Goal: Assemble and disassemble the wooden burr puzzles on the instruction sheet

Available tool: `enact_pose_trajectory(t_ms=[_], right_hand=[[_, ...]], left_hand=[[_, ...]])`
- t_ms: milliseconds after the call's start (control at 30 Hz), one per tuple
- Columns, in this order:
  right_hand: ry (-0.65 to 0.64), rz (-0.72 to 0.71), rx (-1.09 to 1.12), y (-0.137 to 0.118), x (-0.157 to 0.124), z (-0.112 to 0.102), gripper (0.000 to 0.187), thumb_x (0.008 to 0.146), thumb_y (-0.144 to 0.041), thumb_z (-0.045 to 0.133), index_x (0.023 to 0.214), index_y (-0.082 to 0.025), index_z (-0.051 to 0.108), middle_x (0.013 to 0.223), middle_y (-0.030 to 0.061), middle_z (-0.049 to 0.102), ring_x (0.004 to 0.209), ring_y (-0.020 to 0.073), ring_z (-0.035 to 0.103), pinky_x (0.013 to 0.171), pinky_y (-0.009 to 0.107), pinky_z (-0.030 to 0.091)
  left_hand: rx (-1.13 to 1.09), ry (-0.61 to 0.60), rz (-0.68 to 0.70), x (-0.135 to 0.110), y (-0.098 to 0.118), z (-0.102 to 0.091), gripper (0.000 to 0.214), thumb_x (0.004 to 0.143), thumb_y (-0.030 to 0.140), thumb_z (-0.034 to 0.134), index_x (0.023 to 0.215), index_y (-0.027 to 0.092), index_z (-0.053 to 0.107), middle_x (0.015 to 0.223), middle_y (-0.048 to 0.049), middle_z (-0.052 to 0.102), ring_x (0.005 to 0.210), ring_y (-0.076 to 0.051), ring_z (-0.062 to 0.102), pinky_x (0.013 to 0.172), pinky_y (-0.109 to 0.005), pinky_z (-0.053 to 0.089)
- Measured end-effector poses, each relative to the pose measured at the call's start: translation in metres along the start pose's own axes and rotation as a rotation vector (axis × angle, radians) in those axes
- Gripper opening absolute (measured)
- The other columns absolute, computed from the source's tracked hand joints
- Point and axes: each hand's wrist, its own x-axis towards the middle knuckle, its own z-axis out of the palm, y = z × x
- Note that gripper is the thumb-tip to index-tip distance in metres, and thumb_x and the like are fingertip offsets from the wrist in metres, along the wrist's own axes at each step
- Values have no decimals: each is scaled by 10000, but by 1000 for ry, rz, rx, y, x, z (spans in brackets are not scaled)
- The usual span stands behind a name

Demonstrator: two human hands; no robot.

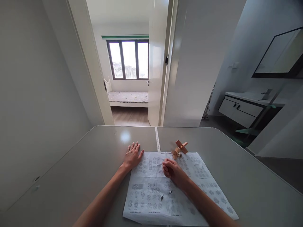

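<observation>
A large white printed sheet [142, 176], covered with rows of small diagrams, lies creased on the table. My left hand [133, 155] rests flat with its fingers spread, partly on the table and touching the sheet's upper left edge. Over the upper middle of the sheet my right hand [170, 167] is closed, thumb against curled fingers; whatever it may hold is hidden. Just beyond it, a wooden interlocking puzzle [176, 153] sits on the sheet's top edge. Another crossed wooden piece [181, 146] leans up behind, touching or very near it.
The grey table [71, 176] has a pale seam [157, 138] down its middle. Small dark spots [162, 198], either tears or bits, show on the sheet's lower half. Beyond stand an open door [157, 63], a bed [129, 97] and, at right, a washbasin cabinet [243, 108].
</observation>
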Motion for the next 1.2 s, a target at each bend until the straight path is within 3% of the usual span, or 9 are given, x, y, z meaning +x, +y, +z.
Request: enact_pose_trajectory(t_ms=[667, 967, 1033, 1100, 1167, 1200], right_hand=[[-31, 0, -80, 0, -3, 2, 510, 754, -516, 915, 682, -220, 506, 607, -56, 516, 514, 86, 395, 506, 250, 286], [41, -153, -264, 17, 5, -6, 534, 827, -552, 827, 662, -243, 424, 551, -86, 401, 482, 88, 305, 477, 262, 232], [67, -210, -350, 25, 8, -11, 543, 850, -494, 839, 627, -229, 421, 551, -80, 401, 505, 90, 343, 494, 258, 293], [75, -256, -447, 33, 12, -18, 466, 885, -440, 842, 647, -198, 523, 617, -52, 516, 571, 109, 481, 563, 255, 428], [60, -274, -540, 41, 15, -25, 266, 978, -412, 772, 915, -162, 707, 906, 12, 709, 778, 171, 669, 721, 309, 581], [50, -278, -582, 44, 16, -29, 254, 1016, -400, 733, 1102, -161, 726, 1094, 47, 734, 917, 211, 715, 812, 364, 620]], left_hand=[[20, -6, -1, 0, 1, -2, 557, 1072, 442, 407, 1554, 195, 534, 1694, -124, 461, 1620, -319, 353, 1341, -532, 252], [-48, 25, -9, 1, 0, 0, 522, 1054, 423, 480, 1507, 185, 577, 1677, -138, 487, 1606, -336, 378, 1344, -539, 246], [-77, 47, -12, 1, 0, 0, 491, 1044, 410, 525, 1479, 194, 600, 1663, -140, 506, 1594, -338, 398, 1344, -540, 251], [-113, 79, -20, 1, -1, 0, 450, 1029, 389, 583, 1436, 200, 630, 1641, -149, 527, 1572, -343, 428, 1335, -546, 275], [-158, 118, -33, 2, -2, -1, 413, 1015, 368, 646, 1389, 193, 653, 1600, -160, 557, 1518, -346, 490, 1296, -561, 349], [-184, 138, -41, 3, -3, -2, 402, 1012, 363, 672, 1373, 187, 656, 1568, -159, 576, 1468, -343, 536, 1252, -571, 409]])
